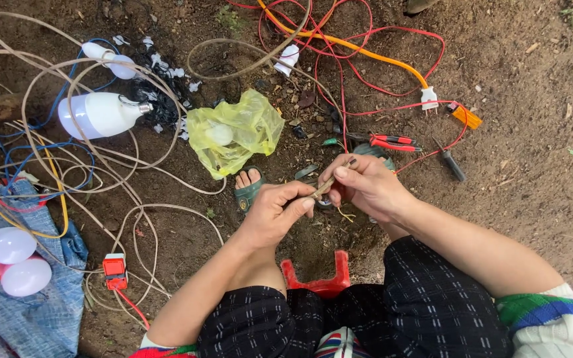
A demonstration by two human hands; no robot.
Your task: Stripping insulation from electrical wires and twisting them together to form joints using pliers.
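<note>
Fingers (300, 202) of both hands pinched shut — gripping one thin cable (329, 184).

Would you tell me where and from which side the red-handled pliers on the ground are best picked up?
Grip the red-handled pliers by the paired handles, probably from above. They lie flat on the soil with the handles pointing right and apparently free, while the jaw end sits near the red wires and close to the right hand.

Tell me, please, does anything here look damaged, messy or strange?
Yes. Beige cables and red wires lie tangled on bare soil. Near the large white bulb sits a black, burnt-looking patch with white scraps. Both hands hold one thin cable end; fine strands hang below it.
</note>
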